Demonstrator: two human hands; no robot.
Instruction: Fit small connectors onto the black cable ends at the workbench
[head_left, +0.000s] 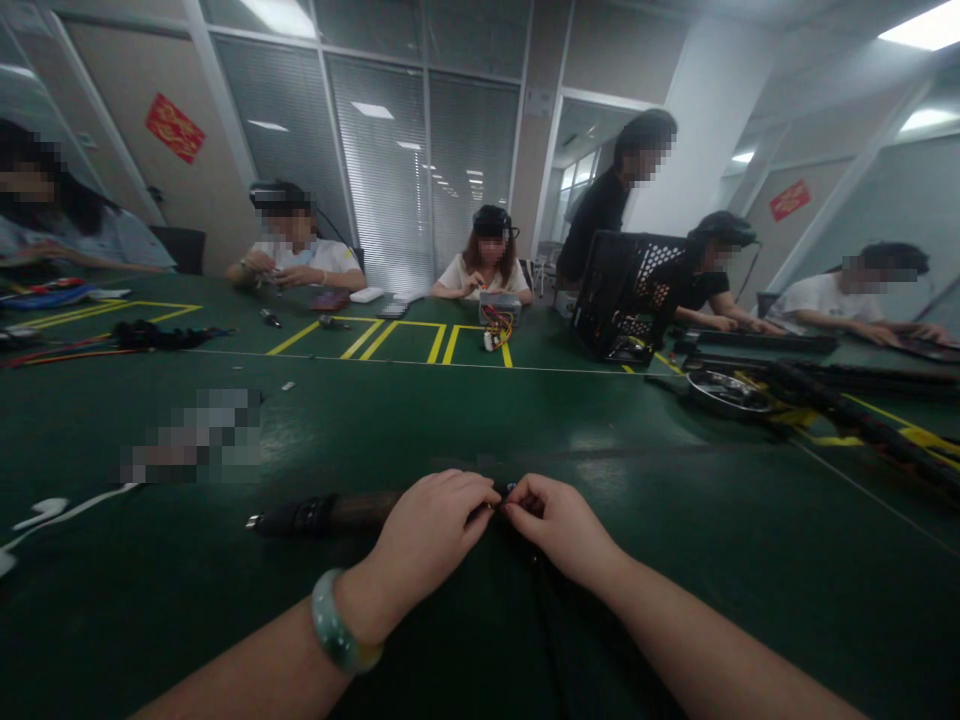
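Observation:
A dark cylindrical tool, by its looks an electric screwdriver (322, 515), lies on the green table with its metal tip to the left. My left hand (439, 520), a green bangle at its wrist, is curled over the rear end of this tool. Close against it, my right hand (559, 520) is closed in a pinch at a small dark end piece. From beneath the right hand a thin black cable (546, 625) runs toward me. The fingertips of both hands nearly touch, and they hide most of the joint between tool and cable.
Left lie a blurred-out flat object (199, 435) and a white cord (82, 518). Ahead are a metal box with coloured wires (499, 310), a black computer case (626, 295), and a steel bowl (727, 393). Black cable bundles (847, 410) stretch along the right. Several people sit around; one stands.

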